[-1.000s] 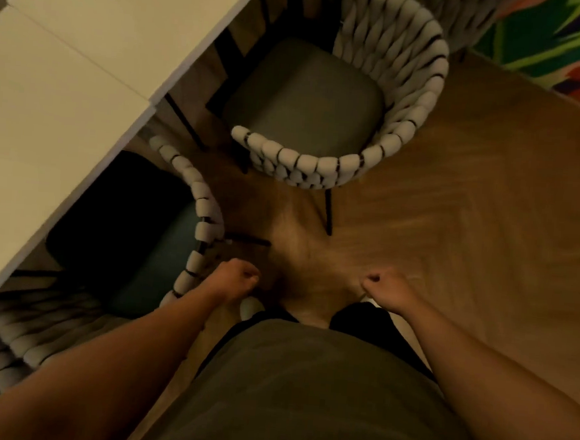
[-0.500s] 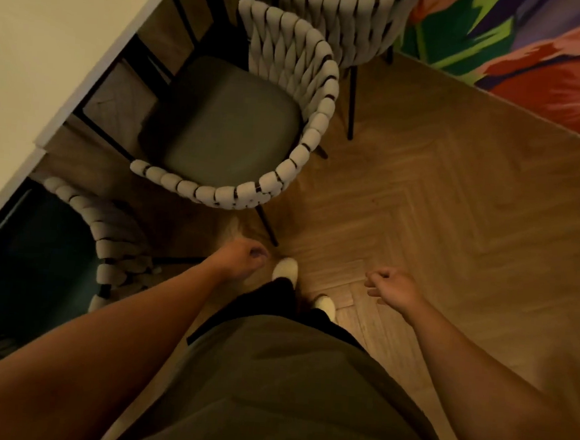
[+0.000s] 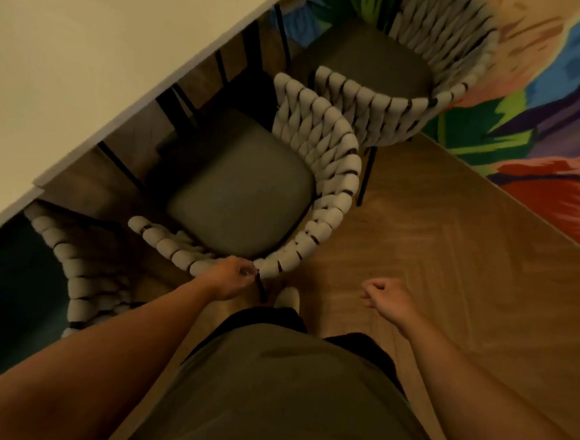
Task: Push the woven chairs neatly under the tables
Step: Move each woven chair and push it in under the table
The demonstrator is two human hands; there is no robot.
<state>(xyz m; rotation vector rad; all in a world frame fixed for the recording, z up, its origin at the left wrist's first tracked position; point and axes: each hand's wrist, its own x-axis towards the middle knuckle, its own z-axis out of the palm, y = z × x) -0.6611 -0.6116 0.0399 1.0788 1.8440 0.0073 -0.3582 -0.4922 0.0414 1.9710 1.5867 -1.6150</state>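
Behind chair point(image 3: 333, 174), on its side away from table point(image 3: 87, 51). Whole seat showing, front just beside table's edge, back set askew to that edge.

Left hand point(image 3: 231, 279) on woven back rim, at the point farthest from table. Fingers curled over rim, seemingly pinching it beside a black post. Right hand point(image 3: 388, 295) off the chair, over floor point(image 3: 467, 266), fingers loosely curled, nothing held.

Near chair point(image 3: 82, 274) mostly under table. Far chair point(image 3: 410, 101) out from table, touching or nearly touching the one in hand.

Judged step: taking hold, push not begun.

- Bring right hand onto rim too, well apart from left, to steer both sides.
- Square the back to table's edge first, then push straight toward table, slow and even.
- Keep grip on the frame, not just the soft weave, which probably gives.
- Watch for woven arm dragging on far chair, and for legs catching dark legs under table.
- Finish with back parallel to table's edge, in line with near chair.
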